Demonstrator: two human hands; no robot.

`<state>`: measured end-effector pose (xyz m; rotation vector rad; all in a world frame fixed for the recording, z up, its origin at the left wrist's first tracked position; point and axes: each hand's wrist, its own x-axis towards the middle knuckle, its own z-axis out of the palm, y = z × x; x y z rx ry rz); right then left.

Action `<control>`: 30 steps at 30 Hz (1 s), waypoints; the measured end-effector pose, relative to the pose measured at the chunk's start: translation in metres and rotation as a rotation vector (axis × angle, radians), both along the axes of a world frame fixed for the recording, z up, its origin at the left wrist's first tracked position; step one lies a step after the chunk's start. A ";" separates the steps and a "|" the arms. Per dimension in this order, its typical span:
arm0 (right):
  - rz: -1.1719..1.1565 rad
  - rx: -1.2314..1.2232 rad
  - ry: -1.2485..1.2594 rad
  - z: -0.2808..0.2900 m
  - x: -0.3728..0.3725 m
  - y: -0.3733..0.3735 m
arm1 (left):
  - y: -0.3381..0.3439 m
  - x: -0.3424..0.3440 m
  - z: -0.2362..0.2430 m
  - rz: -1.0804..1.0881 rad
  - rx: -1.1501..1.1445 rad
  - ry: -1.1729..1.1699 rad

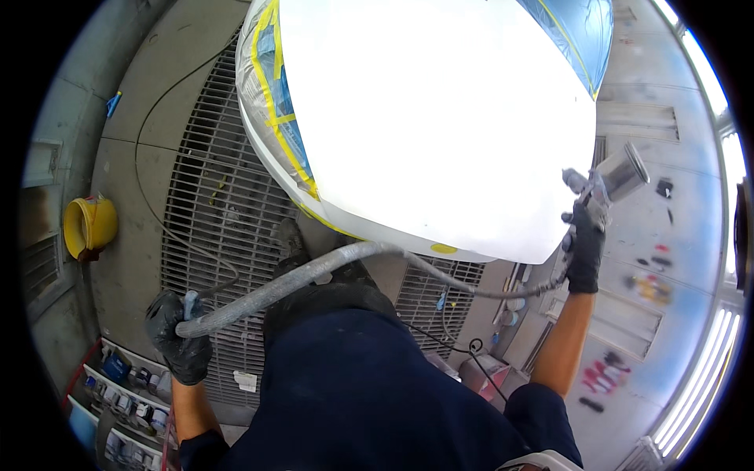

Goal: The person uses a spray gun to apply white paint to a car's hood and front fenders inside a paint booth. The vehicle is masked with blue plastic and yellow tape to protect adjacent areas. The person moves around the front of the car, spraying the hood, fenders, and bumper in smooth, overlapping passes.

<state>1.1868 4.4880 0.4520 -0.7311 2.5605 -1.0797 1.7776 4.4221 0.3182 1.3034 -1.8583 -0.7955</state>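
Note:
My left hand (177, 336), in a black glove, is closed around a grey, paint-spattered hose (353, 253) at the lower left, with a thinner dark cable running from near it. The hose arcs across my front to a metal spray gun (597, 184) with a cup on top, gripped in my black-gloved right hand (584, 239) at the right edge of a white panel (424, 118). The panel looks like a vehicle hood, bordered at the left by yellow tape (267, 94) and plastic film, with blue film (569, 39) at the upper right.
I stand on floor grating (212, 157). A yellow bucket (90, 228) sits by the left wall, and a rack of cans (126, 392) stands at the lower left. A paint-marked wall (644, 220) with light strips runs along the right. Hoses and a pink container (483, 377) lie behind my right arm.

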 end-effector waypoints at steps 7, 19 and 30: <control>0.075 0.170 -0.112 -0.019 0.030 0.106 | -0.008 -0.003 -0.010 -0.057 0.038 -0.017; -0.011 -0.069 0.051 -0.036 0.002 0.119 | -0.032 -0.046 0.005 -0.189 -0.105 -0.022; 0.236 -0.029 -0.090 -0.049 0.016 0.122 | -0.030 -0.055 -0.007 0.067 0.002 0.125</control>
